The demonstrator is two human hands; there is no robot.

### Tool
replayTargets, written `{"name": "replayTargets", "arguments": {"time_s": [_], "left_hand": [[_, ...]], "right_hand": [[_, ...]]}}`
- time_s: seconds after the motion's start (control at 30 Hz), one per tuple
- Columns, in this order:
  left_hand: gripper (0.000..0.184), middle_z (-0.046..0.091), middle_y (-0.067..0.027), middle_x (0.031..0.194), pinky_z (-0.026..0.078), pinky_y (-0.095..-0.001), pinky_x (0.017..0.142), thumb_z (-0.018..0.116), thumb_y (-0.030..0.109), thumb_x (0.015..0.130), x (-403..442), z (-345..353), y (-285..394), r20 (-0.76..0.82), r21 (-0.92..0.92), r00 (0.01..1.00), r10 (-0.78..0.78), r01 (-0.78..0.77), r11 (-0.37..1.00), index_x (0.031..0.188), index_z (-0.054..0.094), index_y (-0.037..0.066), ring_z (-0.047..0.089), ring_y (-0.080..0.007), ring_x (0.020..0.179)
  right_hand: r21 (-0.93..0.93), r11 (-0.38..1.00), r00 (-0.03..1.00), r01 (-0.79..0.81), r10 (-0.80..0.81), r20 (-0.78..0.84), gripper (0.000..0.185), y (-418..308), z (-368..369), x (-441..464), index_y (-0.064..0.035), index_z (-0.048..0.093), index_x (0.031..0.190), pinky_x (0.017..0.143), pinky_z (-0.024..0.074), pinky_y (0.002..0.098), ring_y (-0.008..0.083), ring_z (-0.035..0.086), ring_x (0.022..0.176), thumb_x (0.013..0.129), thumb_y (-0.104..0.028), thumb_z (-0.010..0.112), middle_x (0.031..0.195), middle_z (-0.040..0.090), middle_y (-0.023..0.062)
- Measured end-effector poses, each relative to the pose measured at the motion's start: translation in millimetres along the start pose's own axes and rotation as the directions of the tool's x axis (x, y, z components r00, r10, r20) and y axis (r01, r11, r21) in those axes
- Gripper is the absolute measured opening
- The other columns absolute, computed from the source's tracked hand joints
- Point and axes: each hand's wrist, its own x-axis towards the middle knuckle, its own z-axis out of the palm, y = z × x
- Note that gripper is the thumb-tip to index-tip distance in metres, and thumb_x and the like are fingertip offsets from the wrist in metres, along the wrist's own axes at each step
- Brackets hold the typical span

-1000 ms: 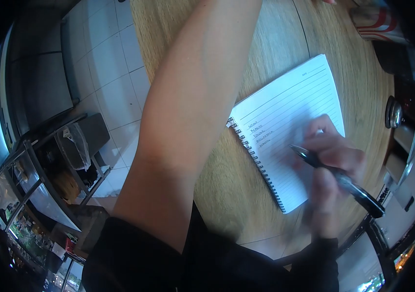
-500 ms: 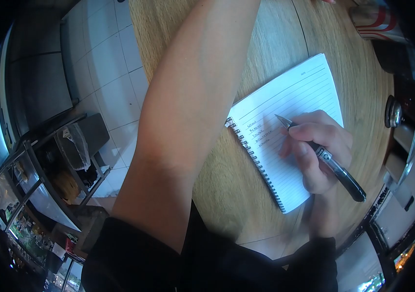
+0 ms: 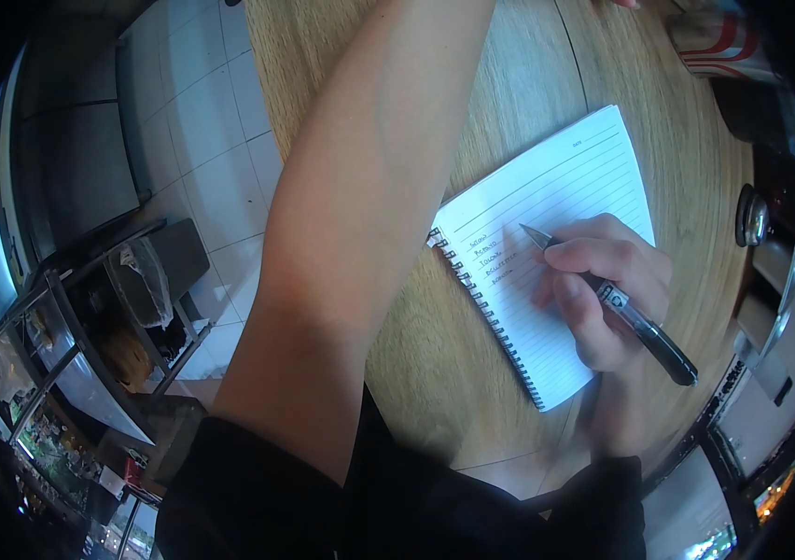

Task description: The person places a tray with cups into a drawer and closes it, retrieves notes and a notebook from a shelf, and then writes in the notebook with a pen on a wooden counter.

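A spiral-bound lined notebook (image 3: 593, 177) lies open and slanted on the wooden table (image 3: 425, 345). Several short handwritten lines run down its left side, near the coils. My right hand (image 3: 614, 280) rests over the page, fingers closed round a black pen (image 3: 645, 331). The pen's silver tip points up and left, close to the written words; whether it touches the paper is unclear. My left forearm crosses the table and leaves at the top edge, so my left hand is out of view.
A red-striped container (image 3: 719, 42) stands at the upper right, with a shiny round object (image 3: 754, 215) below it. A sliver of skin shows at the top edge, whose I cannot tell. On the left are a metal rack (image 3: 66, 308) and tiled floor (image 3: 216, 168).
My right hand, blurred a second ago, has moved up and left with the pen, bringing the tip nearer the written words. Over the last half second it has hardly moved.
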Motion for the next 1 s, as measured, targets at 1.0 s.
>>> {"name": "replayTargets", "arguments": {"time_s": [1.0], "left_hand": [[0.047, 0.056, -0.0112, 0.086, 0.060, -0.0327, 0.072, 0.049, 0.019, 0.108, -7, 6, 3, -0.046, 0.001, 0.999, -0.013, 0.013, 1.000, 0.133, 0.044, -0.020, 0.061, -0.0194, 0.078]], "right_hand": [[-0.029, 0.999, 0.999, -0.038, 0.037, -0.016, 0.018, -2, 1, -2, -0.0019, 0.071, 0.091, 0.053, 0.0486, 0.0279, 0.0184, 0.064, 0.060, 0.074, 0.002, 0.066, 0.076, 0.069, 0.0128]]}}
